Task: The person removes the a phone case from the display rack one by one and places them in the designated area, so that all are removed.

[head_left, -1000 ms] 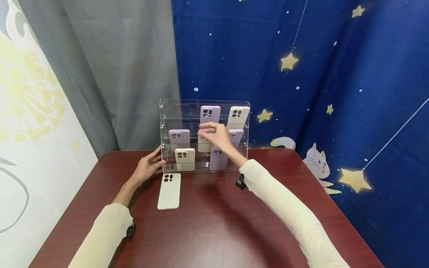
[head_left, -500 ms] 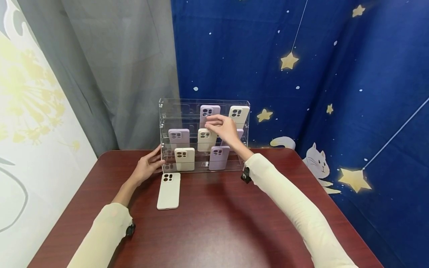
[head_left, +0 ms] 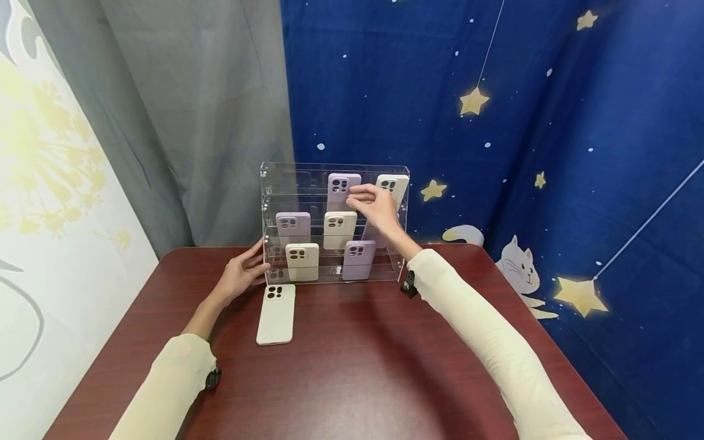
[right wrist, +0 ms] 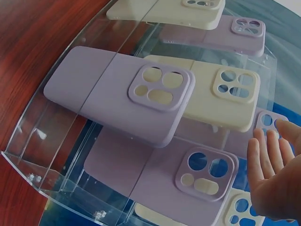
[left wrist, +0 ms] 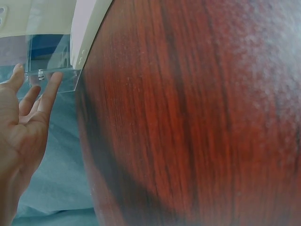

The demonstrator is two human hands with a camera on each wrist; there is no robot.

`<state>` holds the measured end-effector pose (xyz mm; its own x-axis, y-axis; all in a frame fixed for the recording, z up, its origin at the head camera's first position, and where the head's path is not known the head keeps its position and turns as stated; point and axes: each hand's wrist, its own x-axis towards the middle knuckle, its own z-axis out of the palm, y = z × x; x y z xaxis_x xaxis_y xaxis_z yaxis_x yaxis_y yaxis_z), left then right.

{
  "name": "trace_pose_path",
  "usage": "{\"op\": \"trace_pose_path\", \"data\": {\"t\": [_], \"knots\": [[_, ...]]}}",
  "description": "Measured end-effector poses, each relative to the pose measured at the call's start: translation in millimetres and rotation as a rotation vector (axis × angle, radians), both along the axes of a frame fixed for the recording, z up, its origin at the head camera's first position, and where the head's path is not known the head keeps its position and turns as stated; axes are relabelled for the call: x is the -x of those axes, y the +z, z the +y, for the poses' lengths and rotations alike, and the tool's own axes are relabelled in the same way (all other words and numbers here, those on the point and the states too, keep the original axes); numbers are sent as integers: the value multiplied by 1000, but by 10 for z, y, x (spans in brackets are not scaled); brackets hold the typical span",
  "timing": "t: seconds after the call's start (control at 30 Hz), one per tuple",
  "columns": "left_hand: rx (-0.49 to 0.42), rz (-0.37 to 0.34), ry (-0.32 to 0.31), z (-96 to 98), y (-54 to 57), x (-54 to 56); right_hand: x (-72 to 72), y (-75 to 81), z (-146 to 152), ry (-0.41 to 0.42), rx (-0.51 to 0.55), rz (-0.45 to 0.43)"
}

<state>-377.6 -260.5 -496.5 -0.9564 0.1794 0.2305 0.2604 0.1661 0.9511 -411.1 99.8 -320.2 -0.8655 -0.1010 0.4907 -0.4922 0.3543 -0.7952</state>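
Observation:
A clear acrylic tiered rack [head_left: 406,232] holds several white and lilac phone cases upright, camera cutouts at the top. My left hand [head_left: 238,275] touches the rack's left side with extended fingers, also visible in the left wrist view [left wrist: 23,122]. My right hand [head_left: 381,209] hovers before the upper tiers with nothing in its fingers. Its fingertips overlap the edge of the top lilac case [head_left: 339,194], and it partly hides the top-right white case [head_left: 397,184]. Below it stand a white case [head_left: 339,230] and a lilac case [head_left: 359,260]. Another white case [head_left: 276,318] lies on the table by the rack's front left corner.
The rack stands near the back of a dark red wooden table [head_left: 341,379]. Behind it hang a grey curtain [head_left: 214,122] and a blue star-patterned curtain [head_left: 385,91]. A white patterned panel [head_left: 66,201] rises at the left.
My right hand has moved right and slightly up, away from the middle white case, which now shows in full. My left hand and the case on the table stay put.

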Motion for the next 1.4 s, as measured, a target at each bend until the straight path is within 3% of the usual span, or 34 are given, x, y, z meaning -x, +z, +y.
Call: {"op": "trace_pose_path", "data": {"t": [0.3,0.67,1.03,1.4], "knots": [[-44,-22,-24,-32,8,-14,57,4,36,-52,16,11],[-10,-10,-9,-55,-6,-8,134,2,52,-121,23,13],[-6,-8,-13,-55,3,-28,179,30,48,-105,13,-26],[-37,-14,-23,-20,-1,-17,269,30,35,-132,-96,-34]]}}
